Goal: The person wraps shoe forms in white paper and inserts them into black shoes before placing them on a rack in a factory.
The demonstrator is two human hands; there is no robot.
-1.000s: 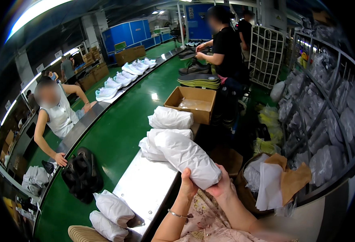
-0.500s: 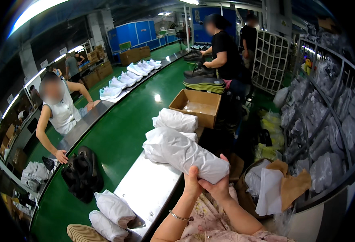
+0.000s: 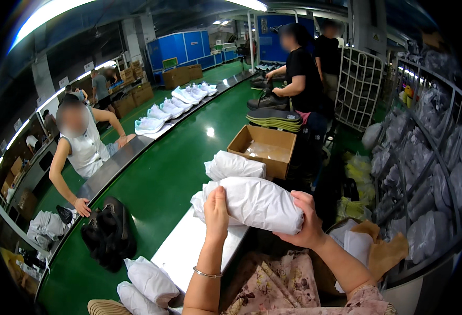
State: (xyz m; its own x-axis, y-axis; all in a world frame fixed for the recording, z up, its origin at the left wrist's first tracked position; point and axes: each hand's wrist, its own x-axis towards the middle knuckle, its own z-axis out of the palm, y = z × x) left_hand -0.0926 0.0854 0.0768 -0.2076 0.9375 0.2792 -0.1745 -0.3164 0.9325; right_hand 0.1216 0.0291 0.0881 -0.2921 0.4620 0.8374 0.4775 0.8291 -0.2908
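Between my two hands is a long white paper-wrapped bundle [image 3: 265, 206], about the size of a shoe; its contents are hidden. My left hand [image 3: 216, 214] grips its left end, thumb upright against the paper. Around its right end, the fingers of my right hand [image 3: 309, 224] are closed. Directly behind it, a second wrapped bundle [image 3: 199, 206] is partly covered by the held one. Another white wrapped bundle [image 3: 236, 165] lies farther back. The bundles are over a pale metal board [image 3: 186, 247] at the edge of the green work surface [image 3: 170, 170].
An open cardboard box [image 3: 262, 149] stands beyond the bundles. More wrapped bundles [image 3: 149, 281] and black shoes [image 3: 109, 231] are at left. White sneakers [image 3: 173, 107] line the far edge. Co-workers stand across [image 3: 86, 144] and beyond [image 3: 299, 79]. A rack of plastic-wrapped items [image 3: 430, 157] is at right.
The held bundle has turned more level and moved slightly right. My hands, close together at its near end before, are now apart, one at each end.
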